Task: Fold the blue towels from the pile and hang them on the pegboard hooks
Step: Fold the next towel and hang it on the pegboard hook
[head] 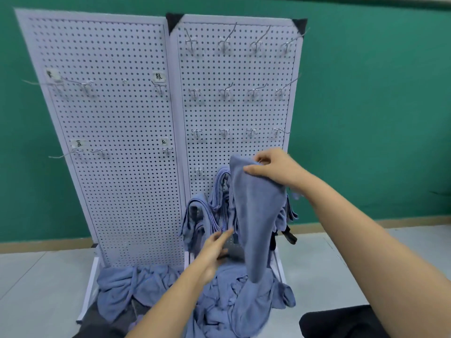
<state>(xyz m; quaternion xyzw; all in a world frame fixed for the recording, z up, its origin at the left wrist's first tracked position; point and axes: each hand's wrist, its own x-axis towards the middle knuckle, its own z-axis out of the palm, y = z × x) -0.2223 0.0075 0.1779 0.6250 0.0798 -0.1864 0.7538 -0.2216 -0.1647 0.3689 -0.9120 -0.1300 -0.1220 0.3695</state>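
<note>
1. The right hand (271,170) is just right of the middle of the frame. Its fingers and thumb pinch the top edge of one blue towel (256,228). They are closed tight on the cloth, so the towel hangs long and straight and its shape is easy to see.
2. The towel's bottom end reaches down into the pile (151,289) at the bottom middle, at the foot of the pegboard (117,118).
3. The left hand (214,250) is just below the middle. Its fingers are straight and hold nothing. It reaches toward the side of the held towel, likely to catch a loose edge and make the fold. I cannot tell if the fingertips touch cloth.
4. Some hung towels (205,213) drape low on the right board, just behind the held towel. They are folded over, so they stay on.
5. The pegboard fills the upper left and middle. Many hooks (225,92) higher up are bare — room for more towels.
6. My guess: this towel's fold is only starting, and the pile is big.
</note>
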